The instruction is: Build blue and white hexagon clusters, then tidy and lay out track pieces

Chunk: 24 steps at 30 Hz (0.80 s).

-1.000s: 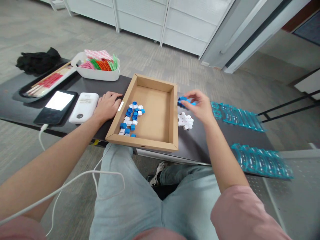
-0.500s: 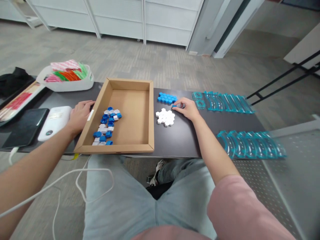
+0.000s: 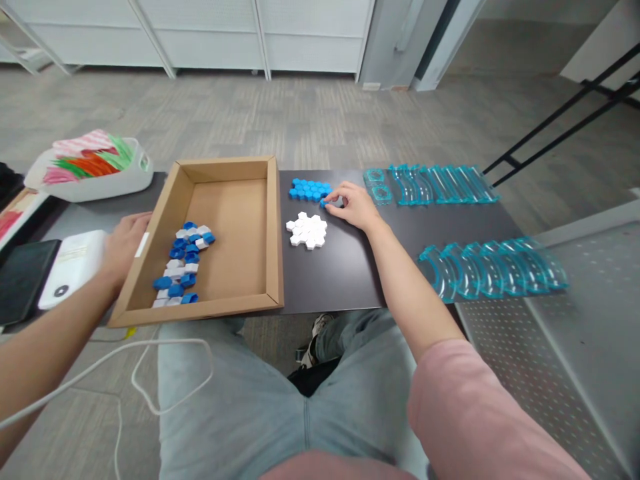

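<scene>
On the dark table (image 3: 350, 273), just right of the cardboard box (image 3: 275, 233), I've got the right hand (image 3: 353, 205) with thumb and index finger pinched on one small blue piece (image 3: 323, 204), right at the near corner of the blue hexagon cluster (image 3: 310, 190). Can't tell from here if that piece is actually touching the cluster. The white hexagon cluster (image 3: 307, 231) sits just on the near side, so it's a bit tight in there. Two teal square parts (image 3: 381, 193) are close behind the knuckles, with a row of long teal parts (image 3: 450, 185) beside them, and another teal row (image 3: 493, 267) lies by my right forearm.

More blue and white pieces (image 3: 191, 257) are loose inside the box, so its right wall stands between them and the clusters. Left hand (image 3: 127, 243) lies between the box and the white power bank (image 3: 75, 263); I can't make out how its fingers are set. Farther left: dark phone (image 3: 27, 277), white basket (image 3: 107, 189) of colourful sticks. White cable (image 3: 170, 341) loops over the lap.
</scene>
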Tool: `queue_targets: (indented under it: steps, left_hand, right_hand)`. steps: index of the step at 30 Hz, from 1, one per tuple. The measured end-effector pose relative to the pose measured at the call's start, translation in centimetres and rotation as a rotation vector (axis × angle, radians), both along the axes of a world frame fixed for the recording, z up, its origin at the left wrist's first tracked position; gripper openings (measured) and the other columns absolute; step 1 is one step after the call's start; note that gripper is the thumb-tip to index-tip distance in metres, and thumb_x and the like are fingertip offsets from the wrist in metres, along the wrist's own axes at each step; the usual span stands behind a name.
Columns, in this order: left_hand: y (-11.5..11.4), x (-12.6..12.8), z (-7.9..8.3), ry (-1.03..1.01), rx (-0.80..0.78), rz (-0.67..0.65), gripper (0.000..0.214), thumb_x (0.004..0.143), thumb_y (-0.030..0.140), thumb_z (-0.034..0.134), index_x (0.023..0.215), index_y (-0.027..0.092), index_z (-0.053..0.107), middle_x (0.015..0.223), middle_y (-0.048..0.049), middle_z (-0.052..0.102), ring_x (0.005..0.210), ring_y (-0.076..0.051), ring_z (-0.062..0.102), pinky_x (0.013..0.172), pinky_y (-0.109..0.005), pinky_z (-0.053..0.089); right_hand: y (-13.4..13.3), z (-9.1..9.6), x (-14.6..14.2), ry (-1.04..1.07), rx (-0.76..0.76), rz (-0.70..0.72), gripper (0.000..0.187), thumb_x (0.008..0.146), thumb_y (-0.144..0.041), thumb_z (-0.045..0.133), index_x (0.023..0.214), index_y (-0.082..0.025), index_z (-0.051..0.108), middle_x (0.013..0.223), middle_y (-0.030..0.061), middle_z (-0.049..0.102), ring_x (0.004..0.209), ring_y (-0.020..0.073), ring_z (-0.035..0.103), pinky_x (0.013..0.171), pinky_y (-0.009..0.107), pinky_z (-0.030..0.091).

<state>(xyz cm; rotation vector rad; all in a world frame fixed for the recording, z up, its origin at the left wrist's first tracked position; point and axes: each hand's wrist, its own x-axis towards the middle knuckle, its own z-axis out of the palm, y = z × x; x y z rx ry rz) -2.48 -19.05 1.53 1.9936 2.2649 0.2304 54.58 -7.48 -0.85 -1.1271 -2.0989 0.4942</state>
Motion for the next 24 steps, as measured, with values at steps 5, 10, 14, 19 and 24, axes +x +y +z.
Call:
queue_targets:
  steps: [5, 10, 14, 19, 24]
  left_hand:
    - [0.05, 0.08, 0.13, 0.0, -0.012, 0.035, 0.085, 0.092, 0.051, 0.041, 0.168, 0.015, 0.056, 0.178, -0.0244, 0.053, 0.168, -0.045, 0.05, 0.142, -0.068, 0.04]
    - [0.12, -0.08, -0.18, 0.02, -0.018, 0.062, 0.081, 0.094, 0.052, 0.041, 0.168, 0.022, 0.056, 0.178, -0.0193, 0.055, 0.167, -0.04, 0.05, 0.143, -0.06, 0.04]
    - [0.1, 0.28, 0.19, -0.013, -0.009, 0.065, 0.082, 0.095, 0.051, 0.039, 0.169, 0.023, 0.057, 0.176, -0.0203, 0.055, 0.166, -0.044, 0.05, 0.143, -0.061, 0.04]
    - [0.06, 0.57, 0.6, 0.006, -0.034, 0.083, 0.081, 0.098, 0.052, 0.036, 0.17, 0.023, 0.057, 0.176, -0.0205, 0.056, 0.165, -0.043, 0.052, 0.141, -0.06, 0.043]
    - [0.03, -0.01, 0.02, 0.071, -0.029, 0.037, 0.085, 0.097, 0.054, 0.038, 0.17, 0.015, 0.056, 0.177, -0.0251, 0.054, 0.166, -0.043, 0.052, 0.141, -0.058, 0.042]
  right_hand:
    - [0.45, -0.05, -0.08, -0.01, -0.019, -0.031, 0.016, 0.102, -0.04, 0.088, 0.102, -0.025, 0.09, 0.104, 0.007, 0.076, 0.084, 0.0229, 0.061, 0.084, 0.04, 0.053]
    - [0.58, -0.18, -0.09, -0.011, -0.015, -0.039, 0.012, 0.103, -0.037, 0.089, 0.099, -0.025, 0.09, 0.104, 0.0066, 0.078, 0.087, 0.0236, 0.064, 0.086, 0.04, 0.053]
    - [0.53, -0.13, -0.13, -0.024, 0.003, -0.045, 0.008, 0.103, -0.033, 0.089, 0.099, -0.026, 0.089, 0.104, 0.0062, 0.079, 0.087, 0.0241, 0.066, 0.088, 0.04, 0.056]
    - [0.56, -0.1, -0.19, -0.021, 0.0, -0.044, 0.011, 0.106, -0.037, 0.087, 0.102, -0.027, 0.091, 0.102, 0.0064, 0.079, 0.088, 0.0246, 0.067, 0.088, 0.04, 0.056]
    - [0.8, -0.27, -0.19, -0.026, -0.005, -0.04, 0.006, 0.105, -0.03, 0.086, 0.103, -0.026, 0.091, 0.102, 0.0061, 0.079, 0.089, 0.0247, 0.069, 0.089, 0.04, 0.055]
